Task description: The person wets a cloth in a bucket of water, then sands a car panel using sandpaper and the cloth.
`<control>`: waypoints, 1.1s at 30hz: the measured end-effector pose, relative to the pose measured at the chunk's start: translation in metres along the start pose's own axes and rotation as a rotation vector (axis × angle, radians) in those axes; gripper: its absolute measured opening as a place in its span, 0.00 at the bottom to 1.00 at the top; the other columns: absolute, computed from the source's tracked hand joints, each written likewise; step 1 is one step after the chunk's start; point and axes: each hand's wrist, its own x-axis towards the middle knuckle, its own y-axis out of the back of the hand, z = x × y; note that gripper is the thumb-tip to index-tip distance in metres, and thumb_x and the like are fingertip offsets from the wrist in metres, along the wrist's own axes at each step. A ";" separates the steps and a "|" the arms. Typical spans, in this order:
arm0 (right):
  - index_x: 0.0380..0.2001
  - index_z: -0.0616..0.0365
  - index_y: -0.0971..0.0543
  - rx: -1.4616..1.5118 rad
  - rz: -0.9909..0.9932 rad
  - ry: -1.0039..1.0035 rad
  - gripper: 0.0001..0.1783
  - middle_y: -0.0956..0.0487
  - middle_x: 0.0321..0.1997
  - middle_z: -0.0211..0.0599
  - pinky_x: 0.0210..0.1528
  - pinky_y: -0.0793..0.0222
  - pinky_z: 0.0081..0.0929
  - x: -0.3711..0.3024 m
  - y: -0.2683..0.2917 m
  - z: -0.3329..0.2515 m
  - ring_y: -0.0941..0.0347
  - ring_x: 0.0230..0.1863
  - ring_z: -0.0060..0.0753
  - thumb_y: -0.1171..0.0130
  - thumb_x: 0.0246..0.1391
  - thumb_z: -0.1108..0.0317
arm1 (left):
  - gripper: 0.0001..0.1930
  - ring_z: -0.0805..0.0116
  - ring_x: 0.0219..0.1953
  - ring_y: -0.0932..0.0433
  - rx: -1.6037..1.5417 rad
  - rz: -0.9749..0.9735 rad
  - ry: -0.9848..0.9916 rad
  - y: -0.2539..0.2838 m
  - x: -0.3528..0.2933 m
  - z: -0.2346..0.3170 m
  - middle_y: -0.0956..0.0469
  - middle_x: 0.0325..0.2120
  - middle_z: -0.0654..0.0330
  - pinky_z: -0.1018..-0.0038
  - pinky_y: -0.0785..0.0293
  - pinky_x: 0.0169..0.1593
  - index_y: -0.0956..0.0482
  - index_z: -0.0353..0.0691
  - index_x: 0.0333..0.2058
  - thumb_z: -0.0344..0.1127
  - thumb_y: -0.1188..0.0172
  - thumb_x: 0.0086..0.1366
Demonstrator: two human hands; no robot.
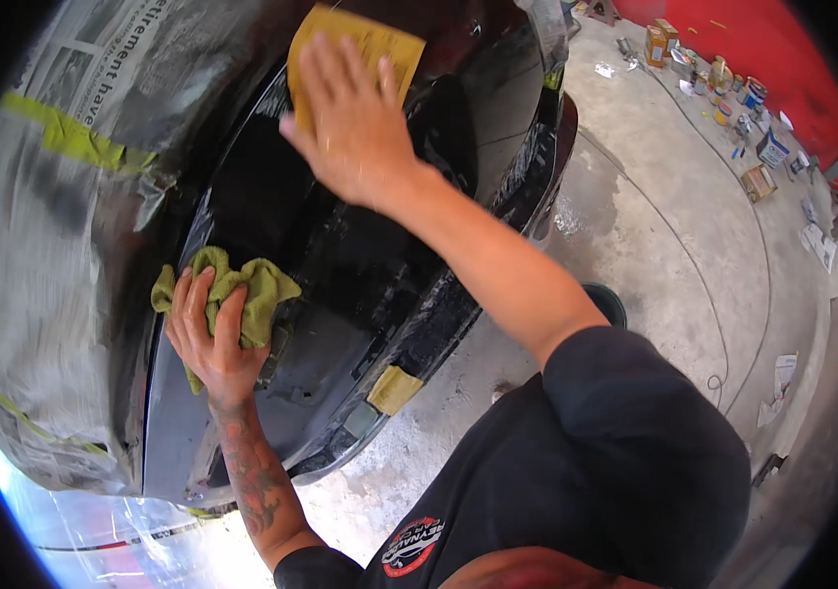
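A yellow sheet of sandpaper lies against a glossy black car body panel. My right hand presses it there with the fingers stretched flat over it and the thumb out to the left. Lower on the panel's left side, my left hand is closed round a bunched green cloth. The hand rests close to the panel. Pale smears and dull patches show on parts of the black surface.
Newspaper and green masking tape cover the bodywork at left. A small yellow pad lies on the panel's lower ledge beside a grey piece. Cans, boxes and a hose lie on the concrete floor; a dark bucket stands behind my arm.
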 end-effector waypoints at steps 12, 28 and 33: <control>0.76 0.65 0.49 -0.079 -0.076 -0.202 0.44 0.53 0.82 0.52 0.80 0.64 0.53 0.089 -0.001 0.131 0.60 0.82 0.53 0.67 0.73 0.39 | 0.23 0.44 0.63 0.27 -0.011 0.008 0.009 -0.010 0.005 0.007 0.24 0.57 0.54 0.49 0.35 0.63 0.18 0.45 0.43 0.29 0.26 0.44; 0.76 0.64 0.48 -0.245 -0.103 -0.211 0.41 0.49 0.81 0.51 0.80 0.65 0.56 0.062 0.021 0.220 0.60 0.83 0.49 0.67 0.74 0.42 | 0.20 0.46 0.61 0.24 -0.033 -0.082 -0.031 -0.022 0.034 0.027 0.23 0.55 0.58 0.46 0.33 0.59 0.16 0.51 0.43 0.34 0.24 0.49; 0.76 0.64 0.47 -0.172 -0.061 -0.180 0.41 0.50 0.81 0.52 0.80 0.65 0.54 0.148 0.016 0.207 0.59 0.83 0.50 0.65 0.73 0.44 | 0.29 0.44 0.63 0.27 -0.063 -0.060 -0.040 -0.030 0.034 0.027 0.24 0.57 0.56 0.48 0.35 0.63 0.17 0.47 0.43 0.27 0.24 0.35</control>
